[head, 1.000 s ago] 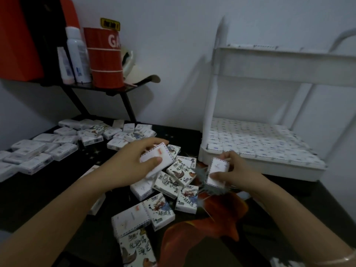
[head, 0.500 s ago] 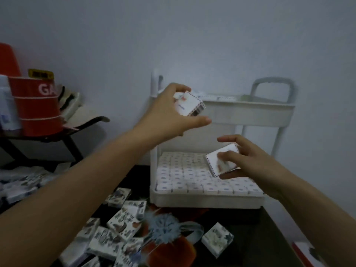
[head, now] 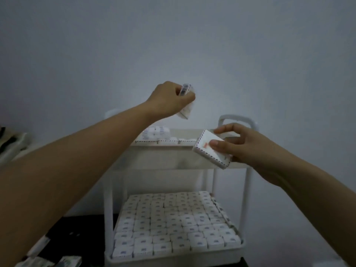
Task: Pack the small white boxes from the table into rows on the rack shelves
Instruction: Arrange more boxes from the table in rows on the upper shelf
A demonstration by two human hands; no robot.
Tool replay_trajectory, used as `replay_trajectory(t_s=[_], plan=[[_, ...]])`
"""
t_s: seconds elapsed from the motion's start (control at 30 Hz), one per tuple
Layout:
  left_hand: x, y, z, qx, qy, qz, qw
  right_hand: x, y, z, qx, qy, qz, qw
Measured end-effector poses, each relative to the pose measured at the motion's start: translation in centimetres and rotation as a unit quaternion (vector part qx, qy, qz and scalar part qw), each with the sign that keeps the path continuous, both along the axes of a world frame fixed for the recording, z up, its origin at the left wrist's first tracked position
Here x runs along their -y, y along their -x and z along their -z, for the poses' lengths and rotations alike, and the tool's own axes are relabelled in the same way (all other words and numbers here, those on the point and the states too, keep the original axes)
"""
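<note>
left hand (head: pixel 169 99): raised above the back left corner of the rack's top shelf, grip clamped on a small white box; the fingers curl over it so only its striped edges show.
left box (head: pixel 185 105): tilted, one corner pointing down, held in the air clear of the shelf below it.
right hand (head: pixel 244 147): at the front right corner of the top shelf, thumb pressed on the box's broad face, other fingers behind it, grip closed on the box.
right box (head: pixel 210 149): white with a dashed border and a small red mark, tilted with its near corner low, in front of the shelf's front wall (whether it touches the rim cannot be told).
top shelf (head: pixel 163 157): white tray with a plain front wall; a short stack of boxes (head: pixel 157 132) sits at its back left corner, and a single row of box tops lines its front edge.
bottom shelf (head: pixel 173 260): packed edge to edge with rows of boxes (head: pixel 173 222) standing upright, printed ends up.
rack (head: pixel 108 209): white posts, a looped handle behind the right hand, standing at the back of the dark worktop (head: pixel 77 228).
loose boxes (head: pixel 57 263): a few lie on the worktop at the near left corner, blurred.
</note>
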State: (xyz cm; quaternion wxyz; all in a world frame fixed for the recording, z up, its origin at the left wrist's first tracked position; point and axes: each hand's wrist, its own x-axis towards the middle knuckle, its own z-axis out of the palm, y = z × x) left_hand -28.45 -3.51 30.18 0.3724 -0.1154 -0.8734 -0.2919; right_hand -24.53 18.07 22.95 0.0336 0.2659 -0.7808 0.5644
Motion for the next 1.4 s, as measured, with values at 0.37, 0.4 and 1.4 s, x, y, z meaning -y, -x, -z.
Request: replay_trajectory(t_s=[0.37, 0.4, 1.4], plan=[[2.6, 4.3, 0.4, 0.222, -0.009, 0.149, 0.964, 2.7, 7.0, -3.8, -0.064, 0.001, 0.073, 0.995], [2.8, 4.4, 0.8, 0.239, -0.002, 0.16, 0.958, 3.0, 7.6, -3.8, -0.065, 0.011, 0.078, 0.995], [3.8, -0.9, 3.7, 0.109, 0.044, 0.105, 0.988, 10.5, 12.1, -3.9, -0.139, -0.426, 0.2, 0.871]])
